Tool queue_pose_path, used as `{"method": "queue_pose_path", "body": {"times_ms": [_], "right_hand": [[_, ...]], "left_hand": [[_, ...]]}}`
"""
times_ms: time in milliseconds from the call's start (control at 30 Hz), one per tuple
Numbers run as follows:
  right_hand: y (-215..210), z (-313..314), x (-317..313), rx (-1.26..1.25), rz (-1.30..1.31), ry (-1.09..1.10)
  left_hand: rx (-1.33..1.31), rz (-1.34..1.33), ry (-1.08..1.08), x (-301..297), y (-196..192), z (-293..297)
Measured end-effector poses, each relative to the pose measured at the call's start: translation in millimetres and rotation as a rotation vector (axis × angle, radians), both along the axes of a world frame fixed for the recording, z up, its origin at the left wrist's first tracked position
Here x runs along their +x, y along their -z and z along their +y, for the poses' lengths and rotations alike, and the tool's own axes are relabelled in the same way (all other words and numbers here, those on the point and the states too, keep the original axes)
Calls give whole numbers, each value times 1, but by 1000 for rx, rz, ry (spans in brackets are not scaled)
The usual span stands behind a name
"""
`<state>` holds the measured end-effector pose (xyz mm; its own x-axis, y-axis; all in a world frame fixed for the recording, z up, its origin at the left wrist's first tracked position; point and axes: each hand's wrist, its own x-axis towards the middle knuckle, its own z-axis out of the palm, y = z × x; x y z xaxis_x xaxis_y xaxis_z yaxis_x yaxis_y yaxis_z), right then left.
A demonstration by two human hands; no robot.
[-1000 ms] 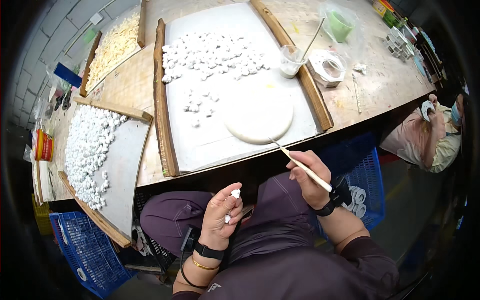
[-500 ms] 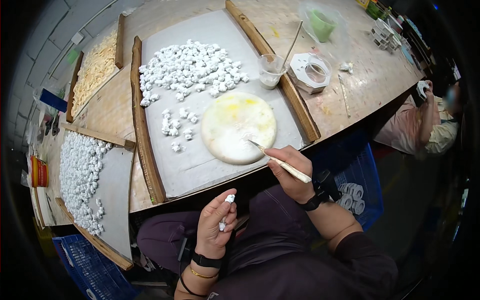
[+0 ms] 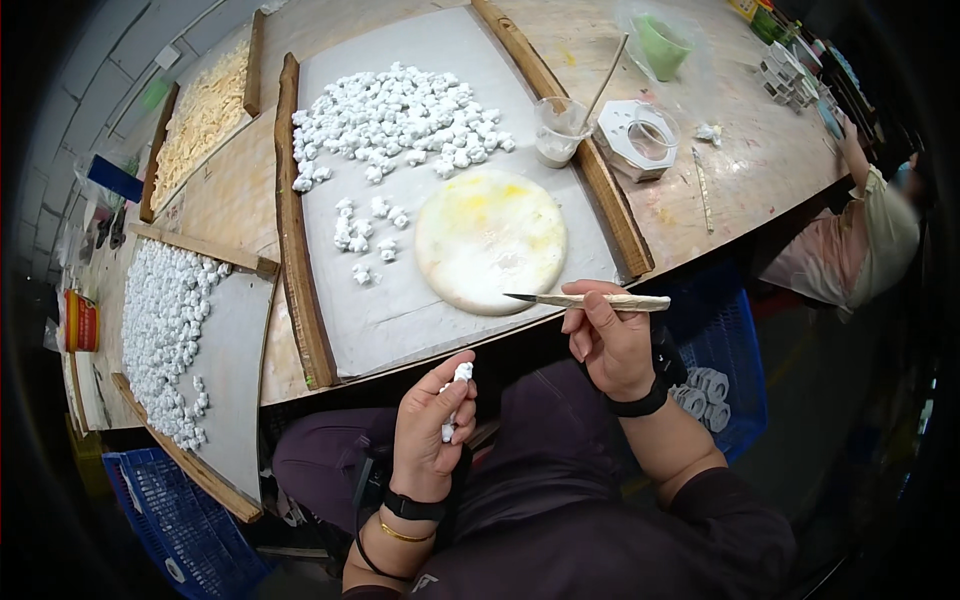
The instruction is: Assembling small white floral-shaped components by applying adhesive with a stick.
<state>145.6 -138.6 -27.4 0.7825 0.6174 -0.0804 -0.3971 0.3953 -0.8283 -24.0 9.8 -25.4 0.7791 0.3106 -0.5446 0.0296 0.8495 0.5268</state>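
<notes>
Between the thumb and fingers of my left hand point(image 3: 432, 418) are small white lumpy pieces point(image 3: 463, 372), one at the fingertips and another lower in the grip. My right hand point(image 3: 615, 342) is closed around a paintbrush point(image 3: 600, 301) with a pale wrapped handle and a dark pointed tip. The brush lies nearly level, its tip by the near edge of a round white palette point(image 3: 490, 240) smeared with yellow and wet white. Several loose white pieces point(image 3: 362, 228) lie left of the palette, and a large heap of them point(image 3: 400, 120) spreads behind it on a paper-covered board.
Wooden rails point(image 3: 300, 240) flank the board. A clear cup with a stick point(image 3: 558, 135) stands by the right rail, near a white octagonal holder point(image 3: 637, 140). Left is another tray of white pieces point(image 3: 165, 340). Blue crates point(image 3: 180, 520) sit below; a person point(image 3: 840, 240) is at far right.
My right hand has drawn the brush back from the palette's surface toward me and turned it nearly level. My left hand still holds the white pieces. The person at right has reached toward the table.
</notes>
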Motion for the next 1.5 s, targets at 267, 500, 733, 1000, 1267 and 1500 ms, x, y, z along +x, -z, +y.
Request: {"method": "queue_pose_path", "body": {"times_ms": [267, 500, 733, 1000, 1267, 1500], "right_hand": [[1, -11, -30, 80, -37, -217], [2, -13, -41, 27, -147, -284], [2, -14, -39, -27, -256, -318], [6, -16, -39, -47, -291, -309], [4, -24, -43, -20, -300, -265], [-4, -32, -55, -17, -341, -299]], "left_hand": [[97, -9, -25, -3, -5, 1], [56, -48, -16, -9, -7, -3], [29, -51, -18, -9, -7, -4], [12, -67, -23, -10, -9, -5], [48, -56, -22, -15, -10, -11], [104, -66, -28, -28, -18, -20]]}}
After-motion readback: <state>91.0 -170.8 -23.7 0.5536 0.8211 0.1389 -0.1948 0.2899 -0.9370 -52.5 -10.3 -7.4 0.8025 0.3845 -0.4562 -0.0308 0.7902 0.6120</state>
